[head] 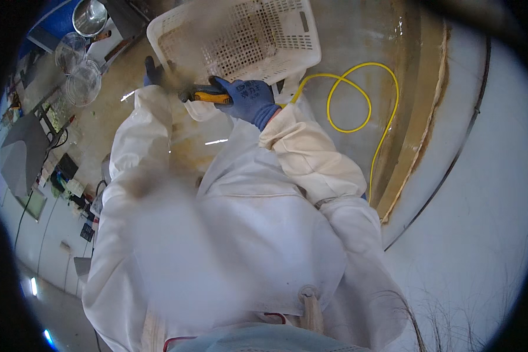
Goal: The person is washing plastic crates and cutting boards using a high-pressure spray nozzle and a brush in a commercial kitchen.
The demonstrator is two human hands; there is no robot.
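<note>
My right hand (251, 99), in a blue knit work glove bearing writing, is closed around the orange and black grip of a hand-held tool (209, 96). The tool's working end is lost in a dark blur to its left. A yellow cord or hose (398, 88) emerges near my right wrist and loops out to the right; its join with the tool is hidden. My left hand (152, 75), in a dark blue glove, is beside the near left corner of a white perforated plastic crate (314, 53). A smear hides most of its fingers, so its grip is unclear.
The wet floor (193, 147) shows left of my white apron (264, 237). A tan ledge (407, 176) borders the white wall (475, 176) at right. Wire baskets (83, 83) and a metal pot (89, 17) stand at upper left. Pale smears blur the lens.
</note>
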